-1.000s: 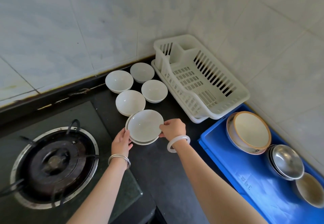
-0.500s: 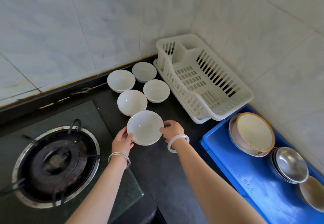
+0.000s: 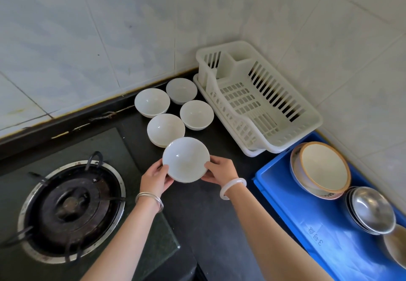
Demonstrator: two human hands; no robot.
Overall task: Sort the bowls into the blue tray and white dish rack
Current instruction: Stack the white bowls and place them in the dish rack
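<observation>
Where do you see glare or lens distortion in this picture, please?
Head view: bright reflections on the steel bowls; the wide lens bows the tile lines on the wall; soft, even light leaves the held white bowl without hard shadow.

Just behind the grip of our left hand (image 3: 154, 178) we wear thin silver bangles (image 3: 149, 200), stacked close together at the wrist. Behind the grip of our right hand (image 3: 222, 172) sits one thick, smooth, glossy white bangle (image 3: 233, 188). Our forearms are bare.
</observation>
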